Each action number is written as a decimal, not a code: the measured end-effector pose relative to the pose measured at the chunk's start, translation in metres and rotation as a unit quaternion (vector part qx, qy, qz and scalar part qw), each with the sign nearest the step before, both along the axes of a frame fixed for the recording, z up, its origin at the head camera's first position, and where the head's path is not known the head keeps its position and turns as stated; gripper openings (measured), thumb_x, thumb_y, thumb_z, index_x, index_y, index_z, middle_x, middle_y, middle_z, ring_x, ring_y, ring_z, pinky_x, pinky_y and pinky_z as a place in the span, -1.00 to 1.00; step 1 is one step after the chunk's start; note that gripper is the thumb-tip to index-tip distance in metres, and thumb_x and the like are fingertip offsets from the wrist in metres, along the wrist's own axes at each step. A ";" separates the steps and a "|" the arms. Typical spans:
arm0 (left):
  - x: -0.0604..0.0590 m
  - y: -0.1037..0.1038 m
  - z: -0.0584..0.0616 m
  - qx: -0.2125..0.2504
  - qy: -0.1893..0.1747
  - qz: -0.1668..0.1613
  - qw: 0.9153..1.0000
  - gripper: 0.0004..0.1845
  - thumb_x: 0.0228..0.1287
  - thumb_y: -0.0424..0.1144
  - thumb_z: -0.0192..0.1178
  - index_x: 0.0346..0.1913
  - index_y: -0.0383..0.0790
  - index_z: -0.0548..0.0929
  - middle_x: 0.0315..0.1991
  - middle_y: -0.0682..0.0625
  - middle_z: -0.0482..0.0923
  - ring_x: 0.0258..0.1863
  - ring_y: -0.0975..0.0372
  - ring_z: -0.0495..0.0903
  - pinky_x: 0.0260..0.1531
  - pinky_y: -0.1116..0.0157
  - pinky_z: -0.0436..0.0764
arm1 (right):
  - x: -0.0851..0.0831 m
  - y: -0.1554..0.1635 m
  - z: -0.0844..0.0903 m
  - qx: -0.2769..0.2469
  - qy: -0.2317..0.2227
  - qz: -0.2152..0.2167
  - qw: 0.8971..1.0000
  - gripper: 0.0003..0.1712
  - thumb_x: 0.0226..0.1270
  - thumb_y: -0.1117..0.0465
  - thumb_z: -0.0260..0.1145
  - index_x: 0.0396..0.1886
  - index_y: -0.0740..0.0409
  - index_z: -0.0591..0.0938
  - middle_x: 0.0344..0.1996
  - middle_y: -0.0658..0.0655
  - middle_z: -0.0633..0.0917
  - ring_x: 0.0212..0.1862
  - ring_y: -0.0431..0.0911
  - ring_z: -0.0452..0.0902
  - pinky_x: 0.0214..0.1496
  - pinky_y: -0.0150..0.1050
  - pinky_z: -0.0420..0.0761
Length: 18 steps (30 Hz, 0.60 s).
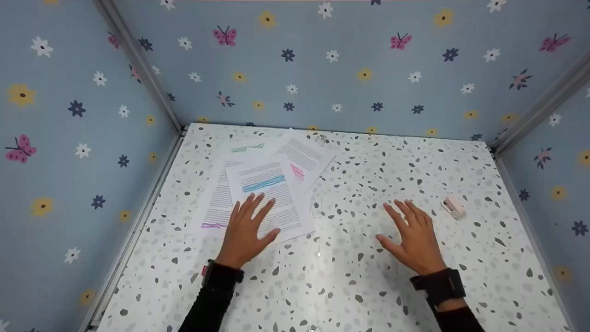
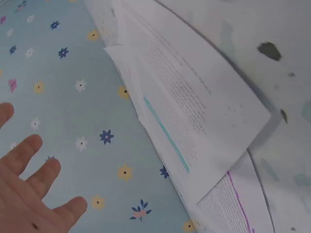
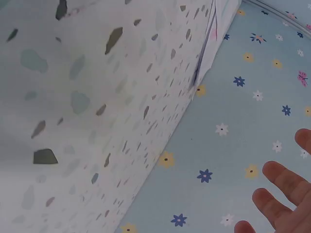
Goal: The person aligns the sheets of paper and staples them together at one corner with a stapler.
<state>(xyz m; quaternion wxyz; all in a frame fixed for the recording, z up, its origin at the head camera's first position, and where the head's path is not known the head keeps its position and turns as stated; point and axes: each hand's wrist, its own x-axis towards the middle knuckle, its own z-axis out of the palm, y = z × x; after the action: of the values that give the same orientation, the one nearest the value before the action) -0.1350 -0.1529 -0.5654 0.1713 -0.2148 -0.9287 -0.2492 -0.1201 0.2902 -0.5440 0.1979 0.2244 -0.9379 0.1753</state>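
Observation:
Several printed sheets lie overlapping on the left of the table. The top sheet point(image 1: 272, 203) bears a blue highlighter stroke, also visible on the sheet point(image 2: 170, 97) in the left wrist view. Green, pink and purple strokes mark the sheets around it. My left hand point(image 1: 244, 233) is over the lower left of the papers, fingers spread and thumb held out, gripping nothing. My right hand point(image 1: 412, 240) is over the speckled tabletop with its fingers apart and nothing in it. A small pale pink stapler point(image 1: 454, 207) sits just to the right of that hand.
The white speckled table point(image 1: 350, 276) is bordered by blue walls point(image 1: 313, 69) printed with flowers and butterflies. Grey metal strips point(image 1: 138, 60) run down the wall corners. Dark bands point(image 1: 440, 285) wrap both wrists.

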 end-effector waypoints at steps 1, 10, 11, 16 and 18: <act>-0.002 -0.003 0.004 0.011 0.002 0.016 1.000 -0.27 0.39 0.21 0.19 0.54 0.09 0.33 0.52 -0.11 0.24 0.54 -0.06 0.11 0.43 -0.20 0.00 | -0.002 0.001 0.003 -0.002 0.006 -0.005 1.000 -0.13 0.28 -0.24 0.35 0.52 -0.01 0.39 0.38 0.34 0.43 0.44 0.29 0.21 0.34 0.32 0.12; -0.026 -0.033 0.037 0.051 0.033 0.104 0.993 -0.29 0.33 0.06 0.29 0.49 -0.08 0.41 0.47 -0.21 0.31 0.50 -0.13 0.17 0.38 -0.27 0.06 | -0.031 0.005 0.037 -0.020 0.044 -0.035 0.998 -0.15 0.27 -0.25 0.32 0.48 0.00 0.43 0.31 0.33 0.49 0.38 0.29 0.27 0.29 0.33 0.19; -0.028 -0.037 0.041 0.053 0.032 0.110 0.992 -0.29 0.34 0.06 0.28 0.49 -0.09 0.41 0.47 -0.22 0.30 0.50 -0.13 0.16 0.38 -0.27 0.05 | -0.036 0.002 0.041 -0.022 0.050 -0.033 0.998 -0.15 0.27 -0.26 0.31 0.48 0.01 0.43 0.31 0.33 0.49 0.37 0.30 0.28 0.29 0.33 0.19; -0.041 -0.052 0.060 0.065 0.016 0.147 0.987 -0.30 0.37 0.03 0.27 0.49 -0.12 0.40 0.48 -0.23 0.27 0.51 -0.12 0.15 0.41 -0.23 0.04 | -0.061 -0.018 0.058 -0.039 0.079 -0.009 0.996 -0.17 0.31 -0.30 0.27 0.46 0.03 0.45 0.27 0.31 0.52 0.33 0.28 0.33 0.29 0.30 0.24; -0.045 -0.055 0.066 0.095 -0.009 0.161 0.982 -0.33 0.39 0.00 0.26 0.48 -0.14 0.41 0.47 -0.23 0.29 0.49 -0.11 0.19 0.38 -0.20 0.13 | -0.072 -0.030 0.062 -0.042 0.087 0.001 0.995 -0.16 0.28 -0.30 0.30 0.43 0.04 0.48 0.23 0.30 0.55 0.29 0.27 0.38 0.25 0.28 0.29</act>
<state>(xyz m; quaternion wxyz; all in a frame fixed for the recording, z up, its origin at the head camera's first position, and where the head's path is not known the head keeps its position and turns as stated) -0.1801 -0.2079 -0.4996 0.2205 -0.0433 -0.9246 -0.3075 -0.1926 0.2601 -0.4819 0.2874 0.2316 -0.9089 0.1943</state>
